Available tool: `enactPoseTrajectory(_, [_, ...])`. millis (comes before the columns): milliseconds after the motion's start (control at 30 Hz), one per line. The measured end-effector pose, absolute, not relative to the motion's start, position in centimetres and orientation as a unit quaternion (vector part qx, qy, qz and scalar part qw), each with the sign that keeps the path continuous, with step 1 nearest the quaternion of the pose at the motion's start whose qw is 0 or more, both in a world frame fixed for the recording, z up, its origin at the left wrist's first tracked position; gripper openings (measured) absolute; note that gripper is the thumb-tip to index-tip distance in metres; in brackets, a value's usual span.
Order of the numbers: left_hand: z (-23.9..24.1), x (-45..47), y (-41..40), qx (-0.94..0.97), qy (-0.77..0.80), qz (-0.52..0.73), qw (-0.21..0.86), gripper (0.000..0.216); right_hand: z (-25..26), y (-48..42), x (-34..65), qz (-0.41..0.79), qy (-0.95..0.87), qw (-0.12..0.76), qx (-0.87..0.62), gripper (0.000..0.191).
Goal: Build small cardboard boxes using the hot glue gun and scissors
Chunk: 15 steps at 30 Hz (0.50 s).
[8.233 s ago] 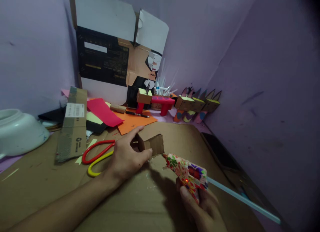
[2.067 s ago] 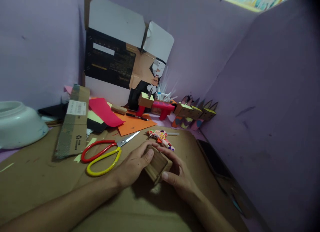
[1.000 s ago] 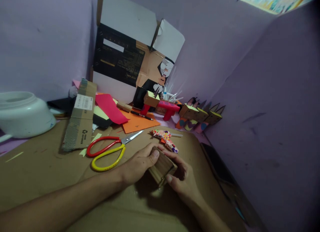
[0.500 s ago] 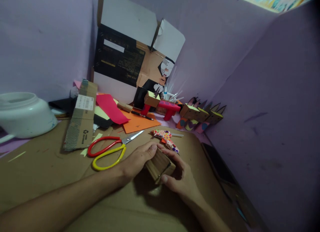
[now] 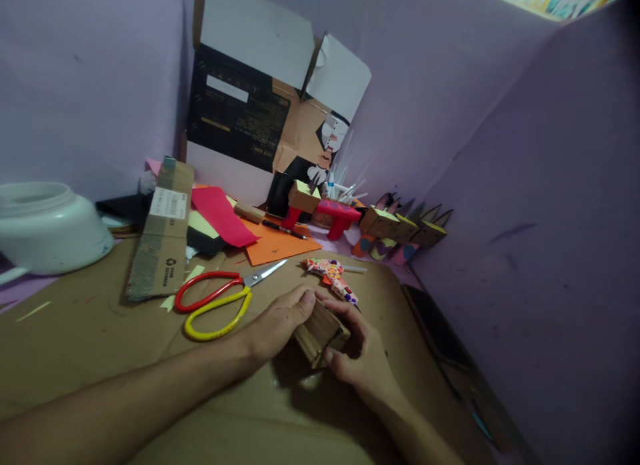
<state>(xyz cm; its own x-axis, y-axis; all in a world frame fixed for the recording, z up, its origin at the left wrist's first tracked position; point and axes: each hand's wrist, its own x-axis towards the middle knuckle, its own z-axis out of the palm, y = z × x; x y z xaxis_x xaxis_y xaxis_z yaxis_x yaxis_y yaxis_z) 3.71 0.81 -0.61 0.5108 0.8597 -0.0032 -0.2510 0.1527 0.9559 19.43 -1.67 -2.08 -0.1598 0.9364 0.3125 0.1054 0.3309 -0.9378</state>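
Between my two hands is a small brown cardboard box (image 5: 320, 331), held tilted above the cardboard-covered table. My left hand (image 5: 283, 321) grips its far left side, thumb lying along the top edge. My right hand (image 5: 363, 348) wraps round the right side, with the thumb at the near corner and the fingers at the far edge. Just beyond the hands lies a hot glue gun (image 5: 330, 275) with a colourful spotted pattern. Left of them rest scissors (image 5: 245, 285) with one red and one yellow handle, blades partly apart.
A cardboard strip (image 5: 163, 235), red paper (image 5: 223, 215), orange paper (image 5: 280, 245) and a pen (image 5: 285, 229) lie behind. A white pot (image 5: 55, 231) stands at left. Cardboard animal figures (image 5: 400, 228) line the back right, near an opened box (image 5: 240, 111). A dark flat object (image 5: 435, 328) lies right.
Almost nothing differs. Both hands keep their hold on the cardboard box, which has shifted very slightly.
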Motion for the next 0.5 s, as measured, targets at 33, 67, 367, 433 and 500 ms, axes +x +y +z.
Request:
enactPoseTrajectory(33, [-0.64,3.73,0.80,0.516,0.296,0.401,0.697,0.033,-2.06,-1.66,19.43,0.413,-0.641,0.504,-0.406,0.045])
enactPoseTrajectory(67, [-0.67,3.75,0.80,0.516,0.298,0.403,0.694,0.034,-2.04,-1.66,19.44,0.413,-0.642,0.504,-0.404,0.044])
enactPoseTrajectory(367, [-0.75,3.79,0.80,0.513,0.303,0.403,0.694,0.037,-1.95,-1.67,19.50,0.415,-0.642,0.503,-0.404,0.044])
enactPoseTrajectory(433, [-0.71,3.78,0.76,0.511,0.301,0.399,0.699,0.037,-1.91,-1.68,19.53,0.415,-0.640,0.500,-0.410,0.044])
enactPoseTrajectory(500, [-0.70,3.79,0.73,0.509,0.297,0.398,0.703,0.036,-1.88,-1.69,19.56,0.415,-0.640,0.500,-0.411,0.044])
